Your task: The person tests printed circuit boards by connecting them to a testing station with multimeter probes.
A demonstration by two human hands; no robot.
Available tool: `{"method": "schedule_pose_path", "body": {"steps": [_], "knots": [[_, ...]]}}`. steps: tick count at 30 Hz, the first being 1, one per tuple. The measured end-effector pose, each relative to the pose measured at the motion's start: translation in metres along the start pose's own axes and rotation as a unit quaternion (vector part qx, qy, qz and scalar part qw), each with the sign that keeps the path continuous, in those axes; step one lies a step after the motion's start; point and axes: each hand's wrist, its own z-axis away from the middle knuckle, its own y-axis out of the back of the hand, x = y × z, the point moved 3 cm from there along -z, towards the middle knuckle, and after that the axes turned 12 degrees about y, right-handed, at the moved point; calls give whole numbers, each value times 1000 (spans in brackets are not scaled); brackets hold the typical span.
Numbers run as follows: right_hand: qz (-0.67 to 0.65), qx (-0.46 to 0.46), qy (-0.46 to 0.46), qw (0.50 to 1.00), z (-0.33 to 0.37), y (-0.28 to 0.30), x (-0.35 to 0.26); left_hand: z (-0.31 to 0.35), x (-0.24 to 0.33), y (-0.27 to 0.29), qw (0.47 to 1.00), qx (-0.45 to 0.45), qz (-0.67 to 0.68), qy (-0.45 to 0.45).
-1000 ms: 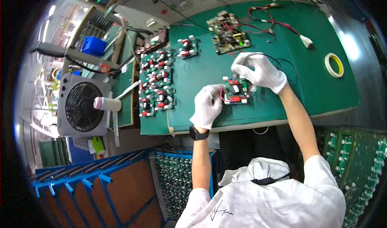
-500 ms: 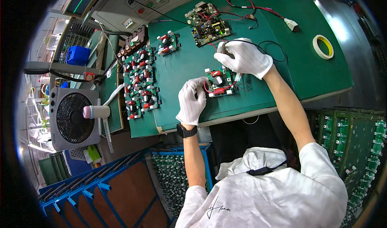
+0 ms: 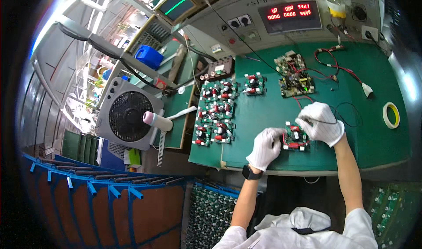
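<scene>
Perhaps to steady the circuit board (image 3: 296,137), the left hand (image 3: 266,148) and right hand (image 3: 322,122) flank it, curled; their hold I cannot tell.

You are wearing matt, finely ribbed cloth gloves (image 3: 266,148) and a soft, creasing cloth shirt (image 3: 360,231). Your circuit board (image 3: 295,137) is showing a rough, lumpy face. The table mat (image 3: 263,112) is looking smooth, with a faint sheen. The jug (image 3: 148,57) is looking like smooth plastic, the fan (image 3: 130,115) is showing matt plastic, and the tape roll (image 3: 385,116) is looking smooth.
</scene>
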Motion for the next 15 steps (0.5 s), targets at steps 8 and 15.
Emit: {"method": "schedule_pose_path", "body": {"steps": [8, 15], "knots": [[25, -17, 25, 999, -10, 3, -8, -5, 3, 7, 1000, 9, -3, -4], [17, -8, 25, 1000, -9, 1, -5, -7, -2, 6, 1000, 6, 4, 2]]}}
